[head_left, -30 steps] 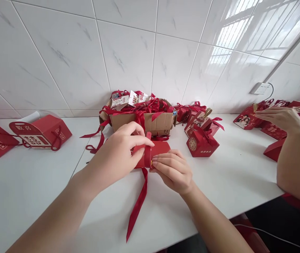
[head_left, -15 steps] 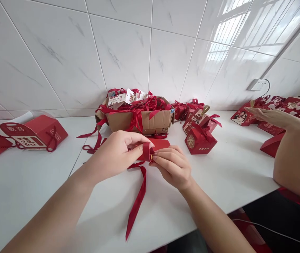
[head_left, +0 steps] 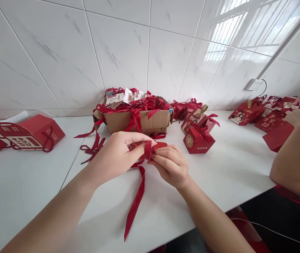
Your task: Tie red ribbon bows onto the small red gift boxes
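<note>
Both hands meet in front of the cardboard box. My left hand (head_left: 120, 151) is closed, thumb and fingers pinching a loop of red ribbon (head_left: 147, 150). Closed at the loop's right side, my right hand (head_left: 171, 165) pinches the same ribbon with its fingertips. A long tail of that ribbon hangs down across the white table toward me. Behind the fingers, a red gift box (head_left: 161, 144) shows only in part; my hands hide most of it, and the exact spot where the ribbon is gripped is covered too.
A cardboard box (head_left: 123, 121) full of red ribbons and tags stands against the tiled wall. Red gift boxes sit to the left (head_left: 34, 131) and right (head_left: 198, 140). At far right, a co-worker's arm (head_left: 294, 151) rests near more red boxes. The white table (head_left: 218, 179) extends around.
The loop of ribbon has shifted slightly, and the yellow bit by my right fingertips no longer shows. The co-worker's hand has moved right. The view has shifted a little.
</note>
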Tool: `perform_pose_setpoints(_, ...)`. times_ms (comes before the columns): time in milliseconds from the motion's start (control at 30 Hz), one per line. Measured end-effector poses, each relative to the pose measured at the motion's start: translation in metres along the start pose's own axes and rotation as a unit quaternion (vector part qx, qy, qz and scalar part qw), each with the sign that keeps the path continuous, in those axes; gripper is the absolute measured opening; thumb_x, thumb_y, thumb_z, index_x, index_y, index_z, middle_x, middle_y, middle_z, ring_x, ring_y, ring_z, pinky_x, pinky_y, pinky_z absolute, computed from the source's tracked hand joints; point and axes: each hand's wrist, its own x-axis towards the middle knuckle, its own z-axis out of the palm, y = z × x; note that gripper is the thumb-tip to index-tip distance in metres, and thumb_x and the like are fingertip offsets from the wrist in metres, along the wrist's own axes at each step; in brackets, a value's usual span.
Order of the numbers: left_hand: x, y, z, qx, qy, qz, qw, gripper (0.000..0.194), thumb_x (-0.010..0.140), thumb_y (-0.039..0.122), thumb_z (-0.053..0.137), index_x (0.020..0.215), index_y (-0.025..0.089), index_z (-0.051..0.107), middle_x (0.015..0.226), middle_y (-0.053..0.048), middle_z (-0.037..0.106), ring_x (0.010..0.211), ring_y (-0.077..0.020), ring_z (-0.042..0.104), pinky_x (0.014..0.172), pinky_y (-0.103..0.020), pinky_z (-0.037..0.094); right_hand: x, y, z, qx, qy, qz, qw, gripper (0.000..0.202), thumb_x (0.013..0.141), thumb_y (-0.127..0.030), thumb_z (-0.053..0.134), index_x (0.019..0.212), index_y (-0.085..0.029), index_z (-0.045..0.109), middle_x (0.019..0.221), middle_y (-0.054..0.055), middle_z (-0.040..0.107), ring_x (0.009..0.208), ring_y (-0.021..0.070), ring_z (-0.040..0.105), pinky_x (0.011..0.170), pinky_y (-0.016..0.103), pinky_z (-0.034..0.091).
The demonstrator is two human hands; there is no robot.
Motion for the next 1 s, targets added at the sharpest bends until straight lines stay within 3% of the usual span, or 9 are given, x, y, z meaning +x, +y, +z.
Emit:
perform_pose_setpoints(367,0.0015,-0.0014,-0.0022,0.034,-0.006,-0.008,0.999,0.02,0.09,0.034,0.051,0.09,0.029,0.07,0.083,0.006,0.072,0.071,-0.0106,0.064,0.058,-0.017,0.049,0.0001,-0.0015,0.0011,0.009,0.009,0.006,1.0,0.004,0.088,-0.016,0.061,0.091,-0.019,0.062,0.072,0.002,0.07,0.069,0.0127,0.067,0.063,0.027,0.05)
perform_pose_setpoints(767,-0.0004,-0.0015,-0.0019,0.011,-0.016,0.013,1.0,0.022,0.087,0.035,0.053,0.088,0.024,0.072,0.085,0.001,0.074,0.076,-0.0167,0.067,0.064,-0.022,0.055,0.0019,-0.0014,0.0015,0.02,0.01,0.015,1.0,0.004,0.089,-0.018,0.06,0.092,-0.019,0.063,0.073,0.003,0.071,0.07,0.0129,0.067,0.064,0.027,0.05)
perform_pose_setpoints(1000,0.0003,-0.0013,-0.0017,0.021,-0.023,0.014,0.999,0.021,0.088,0.035,0.053,0.084,0.025,0.071,0.079,0.002,0.072,0.072,-0.0146,0.065,0.057,-0.019,0.05,0.002,-0.0014,0.0027,0.022,0.008,0.028,0.999,0.006,0.091,-0.02,0.058,0.088,-0.02,0.063,0.072,0.002,0.07,0.066,0.0113,0.065,0.062,0.027,0.048)
